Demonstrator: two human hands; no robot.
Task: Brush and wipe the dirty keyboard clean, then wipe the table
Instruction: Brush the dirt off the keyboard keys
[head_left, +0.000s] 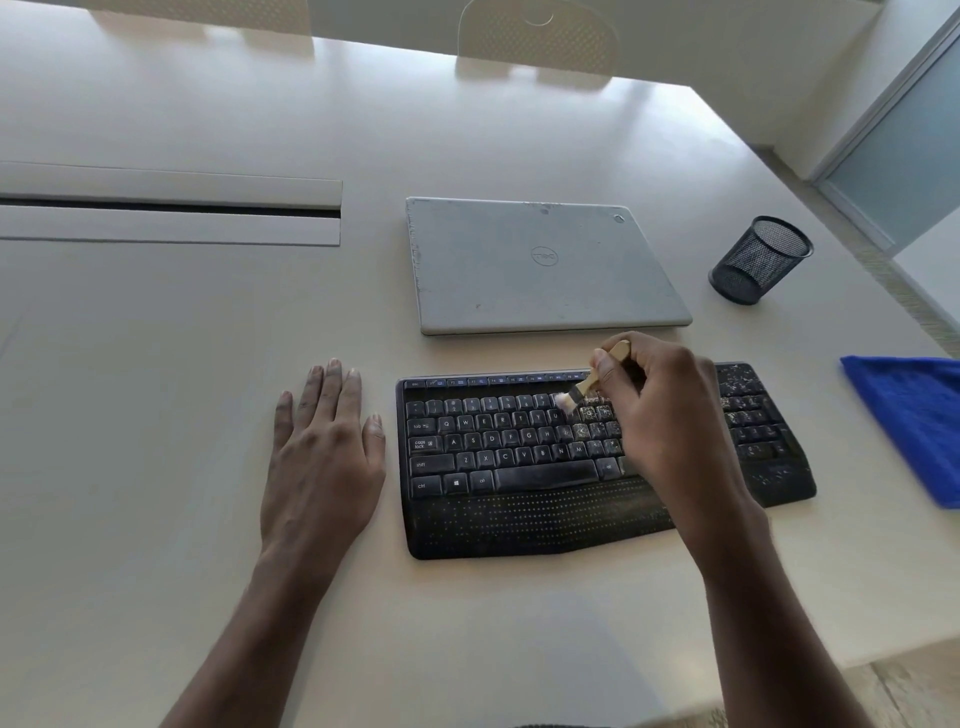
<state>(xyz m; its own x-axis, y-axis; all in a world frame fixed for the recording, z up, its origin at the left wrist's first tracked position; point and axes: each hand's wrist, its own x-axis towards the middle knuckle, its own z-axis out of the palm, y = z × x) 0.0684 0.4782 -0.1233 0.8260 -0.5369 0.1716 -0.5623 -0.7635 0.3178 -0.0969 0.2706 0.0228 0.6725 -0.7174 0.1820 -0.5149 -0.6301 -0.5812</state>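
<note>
The table carries the keyboard directly before me, with the blue cloth to its right. My left hand lies flat and relaxed on the table beside the keyboard. My right hand pinches the brush, bristles on the upper key rows. Recommended: short, light strokes toward the speckled right-hand keys. My right hand hides the keys beneath it, and the bristles are blurred.

This is looking like an office meeting room: a long pale worktop with a cable slot is carrying a closed laptop, a keyboard and a mesh pen cup. Two chairs are standing along its far side, and a frosted glass partition is showing at the right.
</note>
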